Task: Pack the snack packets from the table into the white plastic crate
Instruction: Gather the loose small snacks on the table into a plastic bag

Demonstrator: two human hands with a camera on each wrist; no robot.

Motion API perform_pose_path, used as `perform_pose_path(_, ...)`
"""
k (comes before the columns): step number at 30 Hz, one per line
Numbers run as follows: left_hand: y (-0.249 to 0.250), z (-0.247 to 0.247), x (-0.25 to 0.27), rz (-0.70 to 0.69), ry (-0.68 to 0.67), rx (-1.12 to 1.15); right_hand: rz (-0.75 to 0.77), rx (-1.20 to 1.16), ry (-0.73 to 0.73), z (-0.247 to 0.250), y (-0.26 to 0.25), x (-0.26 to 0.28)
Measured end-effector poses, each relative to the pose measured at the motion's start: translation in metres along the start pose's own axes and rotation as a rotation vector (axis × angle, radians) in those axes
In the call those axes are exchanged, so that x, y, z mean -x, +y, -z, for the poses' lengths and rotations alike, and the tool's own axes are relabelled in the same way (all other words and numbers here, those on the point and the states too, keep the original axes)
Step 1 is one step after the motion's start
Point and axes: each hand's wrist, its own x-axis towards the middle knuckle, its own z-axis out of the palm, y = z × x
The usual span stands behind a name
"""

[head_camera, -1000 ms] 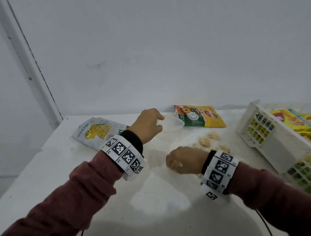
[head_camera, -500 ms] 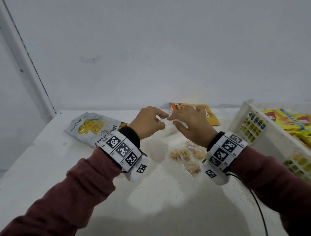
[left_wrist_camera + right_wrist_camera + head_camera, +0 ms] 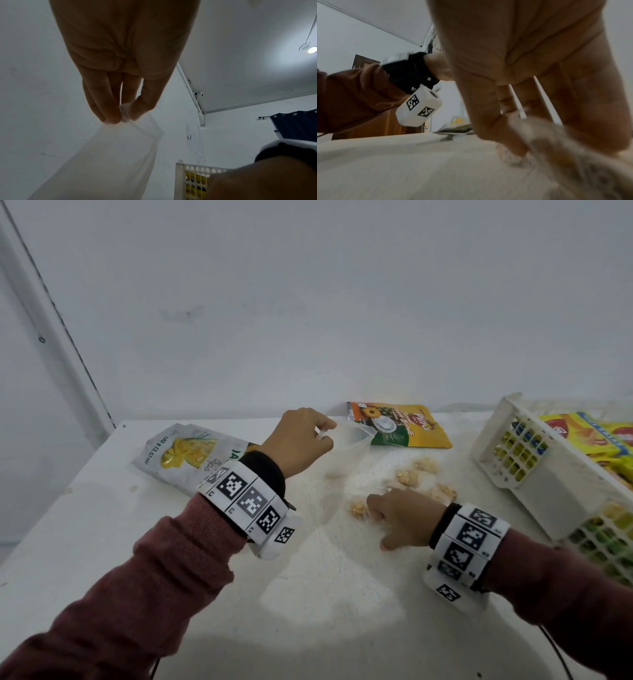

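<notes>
My left hand pinches the top edge of a clear plastic bag and holds it up above the table; the left wrist view shows thumb and fingertips closed on the bag. Pale snack pieces lie in the bag's lower end on the table. My right hand rests there, fingers curled down on that lower end; in the right wrist view the right hand grips the blurred bag. The white crate stands to the right, tilted, with yellow packets inside.
A yellow and green packet lies by the back wall behind the bag. A white packet with yellow fruit lies at the left, partly under my left wrist. The crate's corner shows in the left wrist view.
Half a second ago my right hand was up beside the left at the bag's top; it has dropped back to the table onto the bag's lower end. The left hand keeps its pinch.
</notes>
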Motion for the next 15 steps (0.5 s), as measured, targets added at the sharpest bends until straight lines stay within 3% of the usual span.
perform_pose_path(8,0.001,0.0,0.001,0.014,-0.006,0.009,-0.096,-0.143,0.198,0.039,0.011,-0.004)
perform_pose_path(15,0.004,-0.001,0.003,0.014,-0.069,0.027,-0.128,0.125,-0.151,0.026,0.005,-0.021)
